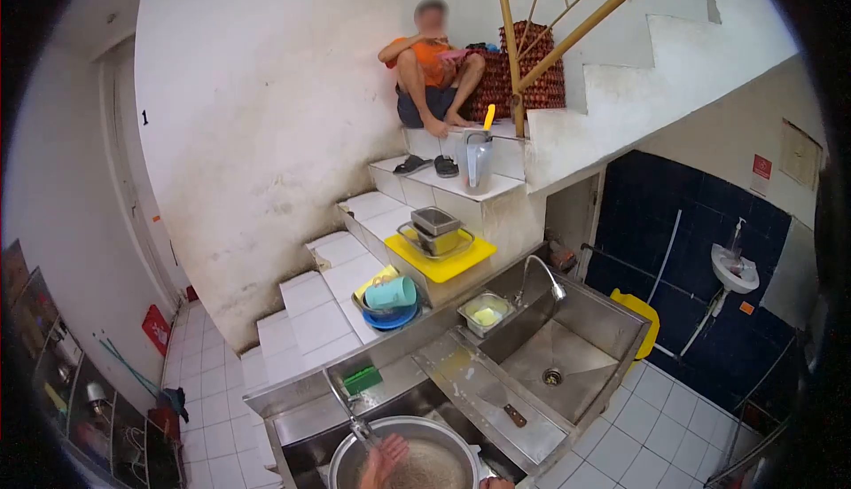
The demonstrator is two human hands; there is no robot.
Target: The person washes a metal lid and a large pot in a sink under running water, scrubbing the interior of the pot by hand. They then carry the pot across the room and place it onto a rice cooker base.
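A large round metal basin [341, 453] sits in the left sink bay under a faucet [359, 427], with cloudy liquid inside. My left hand [386, 456] is over the basin's left part, just beside the faucet's spout, with its fingers stretched out and holding nothing that I can see. Only a sliver of my right hand [496, 484] shows at the bottom edge, by the basin's right rim; its fingers are hidden. On the metal board to the right lies a turner with a brown handle [514, 415]. A green scrubbing sponge [362, 380] rests on the ledge behind the basin.
The right sink [567, 347] has a curved faucet [542, 274]; a metal container [485, 313] stands beside it. Stair steps hold blue and teal dishes [390, 292], a yellow board [425, 263] with pans, and a clear pitcher [476, 165]. A person [433, 68] sits higher up.
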